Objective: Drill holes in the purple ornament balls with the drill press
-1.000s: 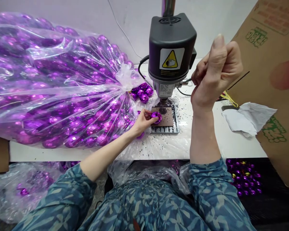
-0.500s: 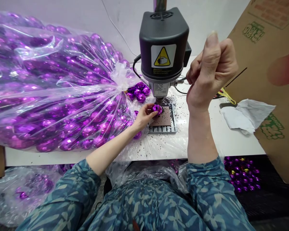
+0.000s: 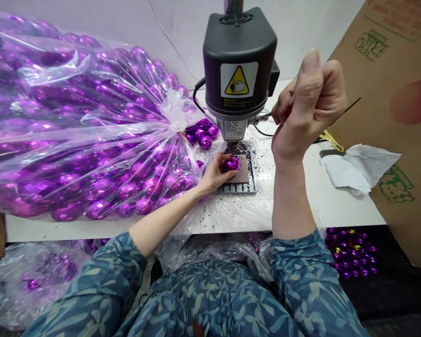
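At the far left lies the big clear plastic bag, full of purple faceted balls, its knotted neck pointing toward the machine; beside the neck rest some loose purple balls, near enough for the left hand.

The left hand is closed on one purple faceted ball, thumb on the near side and fingers on the far side; this ball is over the brown board, just below the chuck of the bench drill press; whether any bit touches the ball, I cannot tell. In my judgement, the hold should be low and firm, with ball pressed on the board so that it cannot roll; the fingertips are better kept at the sides, because the chuck is near, and the warning sticker shows the danger to a hand; the dark flakes around the slotted base are better brushed away only when the spindle is at rest.

The right hand is closed round the feed lever, raised; a slow, even pull would suit such a round, shiny piece. Further right, the crumpled white paper lies before the cardboard box, well apart from the chuck.
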The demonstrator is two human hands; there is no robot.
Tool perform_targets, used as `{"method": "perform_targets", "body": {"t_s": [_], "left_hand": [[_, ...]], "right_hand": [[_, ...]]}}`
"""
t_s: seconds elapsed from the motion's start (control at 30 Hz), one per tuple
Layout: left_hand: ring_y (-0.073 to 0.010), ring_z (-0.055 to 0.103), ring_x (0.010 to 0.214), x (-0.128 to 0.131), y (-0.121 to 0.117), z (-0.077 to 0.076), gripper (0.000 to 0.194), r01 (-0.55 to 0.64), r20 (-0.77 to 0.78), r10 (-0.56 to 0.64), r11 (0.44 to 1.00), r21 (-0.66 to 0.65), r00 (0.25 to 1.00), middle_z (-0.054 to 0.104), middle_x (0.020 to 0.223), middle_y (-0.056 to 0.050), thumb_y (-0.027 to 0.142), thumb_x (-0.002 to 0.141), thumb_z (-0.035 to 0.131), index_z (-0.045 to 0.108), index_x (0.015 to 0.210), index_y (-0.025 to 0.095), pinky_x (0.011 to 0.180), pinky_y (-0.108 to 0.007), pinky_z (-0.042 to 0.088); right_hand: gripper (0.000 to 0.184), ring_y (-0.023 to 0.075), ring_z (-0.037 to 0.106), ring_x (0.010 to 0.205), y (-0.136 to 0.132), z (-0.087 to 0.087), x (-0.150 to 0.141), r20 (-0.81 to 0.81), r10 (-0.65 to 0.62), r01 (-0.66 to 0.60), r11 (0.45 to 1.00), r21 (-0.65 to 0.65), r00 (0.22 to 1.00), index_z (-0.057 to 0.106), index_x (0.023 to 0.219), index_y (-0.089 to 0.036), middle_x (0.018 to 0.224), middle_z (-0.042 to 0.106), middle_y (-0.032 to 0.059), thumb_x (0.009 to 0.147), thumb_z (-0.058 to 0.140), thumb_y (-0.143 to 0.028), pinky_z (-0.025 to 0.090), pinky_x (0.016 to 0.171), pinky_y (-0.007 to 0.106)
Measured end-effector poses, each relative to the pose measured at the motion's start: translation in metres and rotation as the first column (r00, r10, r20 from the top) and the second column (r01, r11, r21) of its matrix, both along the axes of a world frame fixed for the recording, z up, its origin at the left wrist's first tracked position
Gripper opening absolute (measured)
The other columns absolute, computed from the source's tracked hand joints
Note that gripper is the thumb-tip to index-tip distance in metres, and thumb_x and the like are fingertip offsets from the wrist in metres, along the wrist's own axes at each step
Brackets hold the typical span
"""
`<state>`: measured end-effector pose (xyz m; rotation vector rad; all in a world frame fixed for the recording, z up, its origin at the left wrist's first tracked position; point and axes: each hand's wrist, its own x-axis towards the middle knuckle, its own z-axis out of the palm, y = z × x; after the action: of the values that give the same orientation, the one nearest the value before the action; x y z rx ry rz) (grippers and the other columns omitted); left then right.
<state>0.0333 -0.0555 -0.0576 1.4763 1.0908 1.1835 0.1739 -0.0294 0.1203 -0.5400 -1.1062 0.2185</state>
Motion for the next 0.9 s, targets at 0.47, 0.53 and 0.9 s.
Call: {"method": "perform_targets", "body": {"t_s": [0.47, 0.53, 0.9], "left_hand": [[-0.0221, 0.072, 0.102, 0.002, 0.0, 0.004, 0.045, -0.045, -0.014, 0.045, 0.998, -0.038, 0.999, 0.071, 0.108, -0.006, 0.017, 0.074, 0.086, 0.053, 0.105, 0.021, 0.095, -0.043, 0.059], [-0.0223, 0.072, 0.102, 0.003, 0.0, 0.003, 0.046, -0.048, -0.006, 0.048, 0.998, -0.04, 0.999, 0.071, 0.107, -0.006, 0.017, 0.074, 0.086, 0.053, 0.106, 0.021, 0.095, -0.043, 0.059], [-0.024, 0.072, 0.104, 0.0, 0.002, -0.003, 0.046, -0.039, -0.013, 0.039, 0.999, -0.003, 0.999, 0.072, 0.11, -0.007, 0.022, 0.074, 0.088, 0.054, 0.106, 0.021, 0.095, -0.043, 0.057]], "right_hand": [[0.061, 0.0023, 0.029, 0.038, -0.018, -0.02, -0.003, -0.128, 0.074, -0.06, 0.992, 0.107, 0.989, 0.026, 0.056, -0.018, 0.045, 0.024, -0.0059, 0.096, 0.059, -0.05, 0.02, 0.043, 0.026], [0.063, 0.0009, 0.026, 0.038, -0.016, -0.027, -0.002, -0.147, 0.106, -0.081, 0.983, 0.164, 0.984, 0.023, 0.055, -0.016, 0.045, 0.02, -0.0059, 0.095, 0.061, -0.046, 0.018, 0.042, 0.024], [0.064, -0.0007, 0.02, 0.038, -0.004, -0.059, 0.0, -0.223, 0.114, -0.054, 0.964, 0.259, 0.968, 0.022, 0.055, -0.015, 0.043, 0.019, -0.0077, 0.088, 0.069, -0.042, 0.019, 0.042, 0.02]]}}
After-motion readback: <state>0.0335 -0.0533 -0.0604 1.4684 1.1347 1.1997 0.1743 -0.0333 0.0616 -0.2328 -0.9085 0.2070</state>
